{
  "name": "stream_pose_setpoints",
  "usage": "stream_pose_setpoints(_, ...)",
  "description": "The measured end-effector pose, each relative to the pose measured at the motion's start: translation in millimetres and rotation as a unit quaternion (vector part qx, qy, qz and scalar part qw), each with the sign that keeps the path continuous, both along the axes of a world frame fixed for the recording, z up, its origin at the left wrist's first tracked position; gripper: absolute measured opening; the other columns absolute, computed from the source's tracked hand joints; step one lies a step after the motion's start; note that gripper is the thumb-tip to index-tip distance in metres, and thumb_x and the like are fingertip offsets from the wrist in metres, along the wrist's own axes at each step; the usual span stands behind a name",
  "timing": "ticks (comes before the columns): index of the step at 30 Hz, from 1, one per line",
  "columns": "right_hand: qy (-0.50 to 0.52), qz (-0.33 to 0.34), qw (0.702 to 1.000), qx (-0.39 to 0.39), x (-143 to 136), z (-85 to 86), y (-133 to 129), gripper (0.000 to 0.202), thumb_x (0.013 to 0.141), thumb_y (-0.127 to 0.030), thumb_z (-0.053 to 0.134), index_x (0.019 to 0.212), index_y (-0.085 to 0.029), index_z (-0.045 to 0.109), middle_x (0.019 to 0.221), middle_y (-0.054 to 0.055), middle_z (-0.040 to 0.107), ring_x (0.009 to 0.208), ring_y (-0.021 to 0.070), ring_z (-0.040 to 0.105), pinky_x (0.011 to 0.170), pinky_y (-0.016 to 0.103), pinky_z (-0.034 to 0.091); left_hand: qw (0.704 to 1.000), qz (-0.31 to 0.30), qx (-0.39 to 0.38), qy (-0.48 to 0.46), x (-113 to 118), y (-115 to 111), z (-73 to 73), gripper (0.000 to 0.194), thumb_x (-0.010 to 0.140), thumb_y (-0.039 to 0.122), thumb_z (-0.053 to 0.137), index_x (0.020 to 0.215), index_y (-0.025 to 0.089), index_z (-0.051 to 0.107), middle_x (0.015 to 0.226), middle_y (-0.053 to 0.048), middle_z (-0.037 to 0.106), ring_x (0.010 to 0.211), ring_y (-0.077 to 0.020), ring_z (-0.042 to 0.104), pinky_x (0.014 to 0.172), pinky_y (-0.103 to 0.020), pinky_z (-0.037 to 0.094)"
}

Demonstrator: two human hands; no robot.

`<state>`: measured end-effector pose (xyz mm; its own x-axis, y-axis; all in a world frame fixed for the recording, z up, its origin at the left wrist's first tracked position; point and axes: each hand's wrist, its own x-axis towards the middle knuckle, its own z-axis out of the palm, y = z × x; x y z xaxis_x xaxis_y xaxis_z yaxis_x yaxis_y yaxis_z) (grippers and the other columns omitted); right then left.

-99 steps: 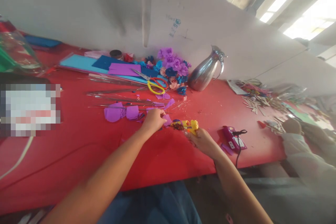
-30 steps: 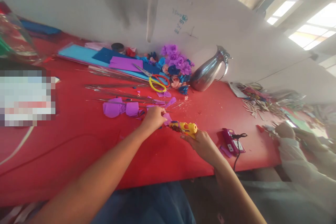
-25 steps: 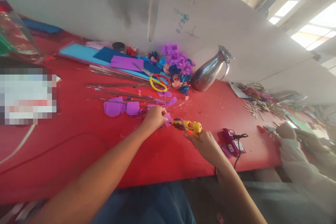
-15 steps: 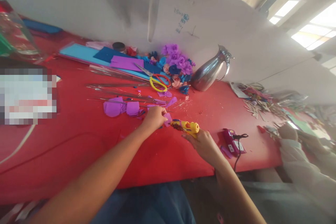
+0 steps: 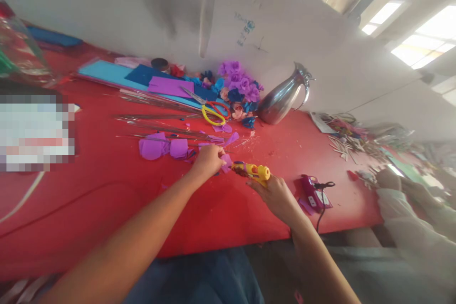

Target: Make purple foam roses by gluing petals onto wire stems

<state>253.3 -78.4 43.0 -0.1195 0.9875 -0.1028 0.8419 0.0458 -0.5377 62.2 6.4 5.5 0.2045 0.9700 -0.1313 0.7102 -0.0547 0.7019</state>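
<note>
Pinched in my left hand [image 5: 210, 159] is a small purple paper petal [image 5: 226, 163]. My right hand [image 5: 274, 192] is closed round the handle of a yellow glue gun [image 5: 254, 171]. The gun's nozzle points left and sits at the petal's edge; whether it touches cannot be made out. Just beyond my left hand lie stacks of cut purple paper pieces [image 5: 153, 146] and thin metal wires [image 5: 160, 129]. Scissors [image 5: 213, 113] with red and yellow handles rest open-bladed on the paper sheets behind.
Paper flowers [image 5: 240, 83] and a steel jug [image 5: 283, 97] stand along the wall. A purple box with a black cord [image 5: 315, 193] lies to the right on the red table [image 5: 213, 218]. A co-worker's sleeve [image 5: 399, 206] and sticks [image 5: 344, 147] are farther right.
Almost nothing differs. The whole view has shifted very slightly, while both hands keep the same hold on the petal and the glue gun.
</note>
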Motion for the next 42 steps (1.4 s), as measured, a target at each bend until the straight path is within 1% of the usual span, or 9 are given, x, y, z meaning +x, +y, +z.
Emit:
stream_pose_setpoints(4,0.014,0.019,1.000,-0.003,0.6,2.2,0.5,0.031,0.085,-0.047,0.054,0.096,-0.020,0.067,0.076,0.004,0.069,0.065,0.0171,0.061,0.057,0.024,0.038,1.000,0.000,-0.003,-0.001,0.2,0.3,0.2,0.013,0.066,0.014,0.064,0.076,0.014,0.072,0.075,-0.006,0.071,0.071,-0.0180,0.060,0.063,-0.027,0.037)
stream_pose_setpoints(9,0.003,-0.001,1.000,-0.004,1.0,3.9,-0.8,0.035,0.085,-0.050,0.053,0.091,-0.018,0.066,0.066,0.002,0.065,0.056,0.0148,0.056,0.051,0.023,0.034,1.000,0.002,0.001,-0.001,0.6,0.9,-0.2,0.015,0.066,0.014,0.064,0.078,0.014,0.073,0.074,-0.006,0.071,0.071,-0.0173,0.060,0.063,-0.026,0.037)
stream_pose_setpoints(16,-0.006,0.012,1.000,0.003,6.4,9.4,0.1,0.033,0.085,-0.048,0.053,0.093,-0.019,0.066,0.068,0.002,0.066,0.058,0.0152,0.057,0.053,0.023,0.035,1.000,0.000,0.005,0.000,0.4,1.4,-2.7,0.013,0.066,0.014,0.064,0.076,0.014,0.072,0.073,-0.005,0.070,0.069,-0.0172,0.060,0.063,-0.027,0.037)
stream_pose_setpoints(18,-0.001,0.000,1.000,0.005,10.1,12.4,1.1,0.035,0.086,-0.049,0.051,0.094,-0.018,0.066,0.062,0.001,0.062,0.053,0.0139,0.053,0.050,0.023,0.033,1.000,0.000,0.007,-0.003,0.0,1.8,-3.8,0.013,0.066,0.015,0.064,0.077,0.015,0.072,0.074,-0.005,0.070,0.070,-0.0171,0.060,0.063,-0.027,0.037)
stream_pose_setpoints(22,0.002,-0.011,1.000,-0.026,10.6,10.5,2.8,0.038,0.086,-0.052,0.049,0.083,-0.018,0.065,0.048,-0.003,0.049,0.044,0.0118,0.044,0.047,0.023,0.030,1.000,-0.004,0.006,-0.008,-0.5,2.0,-4.5,0.011,0.066,0.016,0.064,0.074,0.015,0.071,0.073,-0.005,0.070,0.069,-0.0170,0.059,0.062,-0.027,0.037)
stream_pose_setpoints(27,-0.001,0.009,1.000,0.001,5.2,0.4,4.0,0.035,0.084,-0.051,0.052,0.086,-0.019,0.065,0.060,0.000,0.059,0.053,0.0139,0.052,0.051,0.023,0.033,1.000,-0.006,0.010,-0.002,-0.5,1.0,-2.8,0.011,0.066,0.015,0.063,0.074,0.015,0.071,0.071,-0.004,0.069,0.068,-0.0168,0.059,0.062,-0.027,0.036)
stream_pose_setpoints(34,0.001,0.012,1.000,-0.003,8.0,5.7,3.9,0.037,0.086,-0.053,0.050,0.089,-0.019,0.066,0.056,-0.002,0.057,0.050,0.0130,0.050,0.049,0.022,0.033,1.000,-0.006,0.000,0.009,-0.8,1.7,-0.9,0.012,0.066,0.016,0.064,0.076,0.016,0.071,0.073,-0.004,0.070,0.069,-0.0162,0.059,0.062,-0.025,0.036)
stream_pose_setpoints(39,-0.013,0.034,0.999,0.019,6.3,2.7,4.5,0.036,0.086,-0.050,0.051,0.096,-0.021,0.068,0.071,0.003,0.067,0.062,0.0168,0.061,0.055,0.023,0.038,1.000,-0.007,0.009,0.017,-0.5,0.6,0.0,0.012,0.066,0.016,0.063,0.074,0.016,0.071,0.072,-0.004,0.070,0.069,-0.0168,0.060,0.062,-0.026,0.036)
stream_pose_setpoints(42,-0.014,0.028,0.999,0.019,8.7,6.9,3.5,0.036,0.087,-0.050,0.050,0.099,-0.021,0.067,0.073,0.003,0.068,0.064,0.0173,0.062,0.055,0.024,0.038,1.000,-0.005,0.010,0.012,-0.8,1.2,-1.9,0.011,0.066,0.017,0.064,0.075,0.016,0.071,0.074,-0.005,0.071,0.071,-0.0166,0.060,0.063,-0.026,0.038)
